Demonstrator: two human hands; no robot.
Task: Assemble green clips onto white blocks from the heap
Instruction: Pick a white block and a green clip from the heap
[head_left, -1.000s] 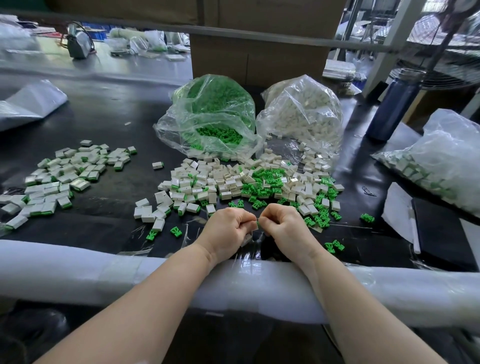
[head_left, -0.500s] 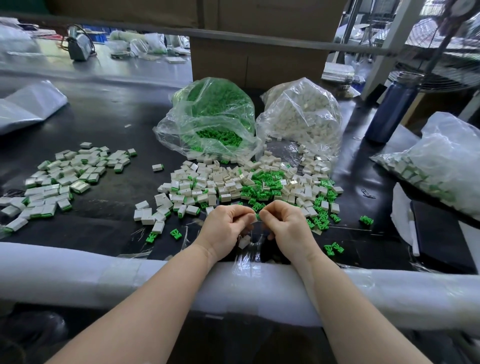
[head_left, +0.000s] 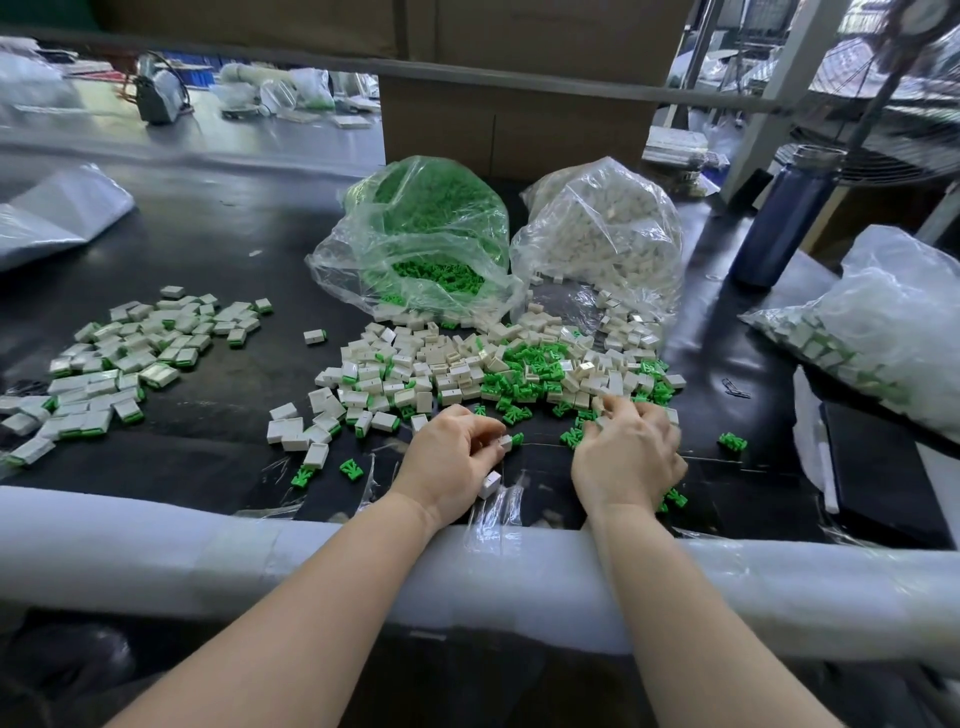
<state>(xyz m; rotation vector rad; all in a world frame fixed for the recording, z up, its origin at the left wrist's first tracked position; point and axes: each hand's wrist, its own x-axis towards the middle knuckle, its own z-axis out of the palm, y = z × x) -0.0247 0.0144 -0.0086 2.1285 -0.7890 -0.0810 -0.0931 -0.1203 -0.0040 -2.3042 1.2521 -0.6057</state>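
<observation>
Left hand (head_left: 451, 457): resting palm-down on the black table (head_left: 208, 249), forearm crossing the padded white table edge (head_left: 156, 551); fingers curling in and pinching a white block with a green clip (head_left: 508, 442) at the fingertips, the green end pointing right.
Second block: a loose white block (head_left: 489, 484) is lying just under the left palm, touching or nearly touching it; I cannot tell which.
Right hand (head_left: 627, 455): lying knuckles-up, well apart from the left, fingers reaching forward and bending into the near edge of the heap (head_left: 498, 369); fingertips are blurring among the pieces, so whether they are gripping anything cannot be told.
Heap: white blocks and green clips are lying mixed on the table just beyond both hands, green clustering at the middle and right.
Stray clips: single green clips (head_left: 732, 442) are sitting apart to the right, more near the left wrist and under the right wrist.
Finished pile (head_left: 130, 353): blocks already carrying green clips are spreading over the left of the table, well apart from the heap.
Bags: a clear bag of green clips (head_left: 426, 234) and a clear bag of white blocks (head_left: 602, 234) are slumping side by side behind the heap, mouths spilling toward it.
Right edge: another clear bag of assembled pieces (head_left: 872, 332) is lying there, a dark blue bottle (head_left: 784, 218) standing behind it.
</observation>
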